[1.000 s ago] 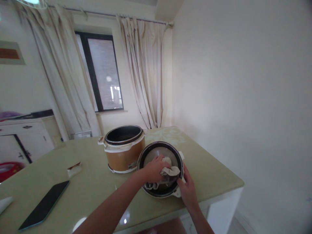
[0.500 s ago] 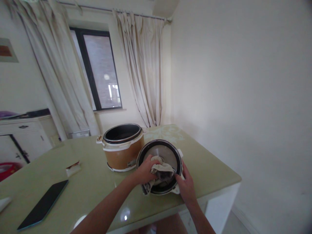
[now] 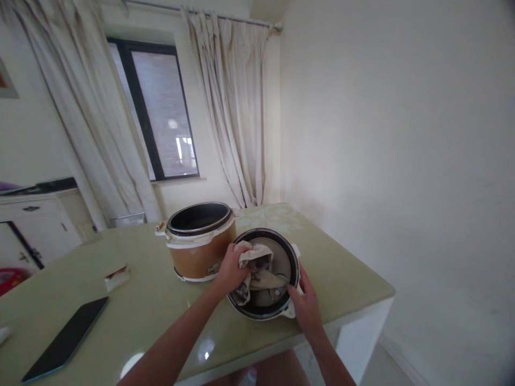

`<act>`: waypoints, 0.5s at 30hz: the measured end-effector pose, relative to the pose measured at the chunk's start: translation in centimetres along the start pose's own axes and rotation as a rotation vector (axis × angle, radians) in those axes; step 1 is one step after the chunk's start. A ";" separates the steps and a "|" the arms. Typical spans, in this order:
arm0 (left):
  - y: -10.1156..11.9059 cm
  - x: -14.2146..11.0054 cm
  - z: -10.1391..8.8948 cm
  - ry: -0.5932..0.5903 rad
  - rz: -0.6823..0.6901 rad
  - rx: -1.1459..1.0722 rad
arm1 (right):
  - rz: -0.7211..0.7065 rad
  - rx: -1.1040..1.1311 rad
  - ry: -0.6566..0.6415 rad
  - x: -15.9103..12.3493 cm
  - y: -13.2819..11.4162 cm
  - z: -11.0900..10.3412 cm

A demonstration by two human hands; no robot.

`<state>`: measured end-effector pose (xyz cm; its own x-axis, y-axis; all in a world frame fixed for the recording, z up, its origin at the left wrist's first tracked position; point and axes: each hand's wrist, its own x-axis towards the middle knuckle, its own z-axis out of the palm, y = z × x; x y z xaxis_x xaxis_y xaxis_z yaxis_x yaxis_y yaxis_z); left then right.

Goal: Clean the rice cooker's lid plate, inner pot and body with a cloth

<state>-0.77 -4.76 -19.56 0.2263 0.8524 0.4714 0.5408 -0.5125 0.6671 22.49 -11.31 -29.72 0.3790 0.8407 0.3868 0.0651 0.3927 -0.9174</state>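
A round cooker lid (image 3: 284, 254) is tilted up on the table with its metal inner side facing me. My right hand (image 3: 306, 300) grips its right rim, thumb on the inside and fingers behind. My left hand (image 3: 233, 272) is closed on a crumpled light cloth (image 3: 259, 262) with dark patches, pressed against the left part of the lid's inner side. Just behind and to the left stands the gold and white electric cooker (image 3: 201, 246), open at the top, with a dark inner pot (image 3: 199, 219).
A black tablet-like slab (image 3: 66, 338) lies at the table's left, and a small white packet (image 3: 117, 277) sits beyond it. The pale green tabletop (image 3: 156, 300) ends at a right corner near the wall. Curtains and a window are behind.
My left hand has moved the cloth up and left across the lid's inner side, uncovering its lower part. My right hand keeps its hold on the rim. The view has shifted slightly.
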 end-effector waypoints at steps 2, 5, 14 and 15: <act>0.5 0.6 0.0 0.083 -0.028 -0.160 | -0.009 -0.006 -0.002 0.0 0.1 -0.1; 1.3 1.5 -0.2 0.217 -0.094 -0.431 | -0.014 -0.027 -0.008 0.0 -0.2 -0.2; 1.3 -0.5 -1.5 -0.149 0.098 0.583 | -0.008 -0.033 0.004 0.1 -0.7 0.1; 1.4 -1.0 -1.3 -0.222 0.109 0.677 | -0.005 -0.035 0.004 0.1 -0.7 0.1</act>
<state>-1.23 -6.45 -18.32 0.4277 0.8383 0.3382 0.8732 -0.4798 0.0849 22.37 -11.46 -29.02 0.3825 0.8372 0.3910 0.0990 0.3836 -0.9182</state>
